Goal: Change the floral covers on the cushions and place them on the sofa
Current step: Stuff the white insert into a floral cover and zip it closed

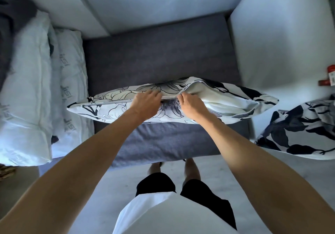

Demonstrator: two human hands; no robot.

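Note:
A cushion in a black-and-white floral cover (pixel 112 105) stands on its edge on the grey sofa seat (pixel 159 56), zip side up. The zip is closed on the left half and gapes on the right, where the white inner pad (pixel 223 98) shows. My left hand (pixel 146 103) grips the closed part of the seam at the middle. Just to its right, my right hand (pixel 190 105) pinches the seam where the opening begins. A second floral cushion (pixel 299 130) lies on the right sofa arm.
Two bare white pads (pixel 29 92) with grey printed lettering lie stacked on the seat's left side. The pale sofa back (pixel 163 2) and the right arm (pixel 281 40) bound the seat. A red-capped item (pixel 330 74) sits far right. My legs stand on pale floor.

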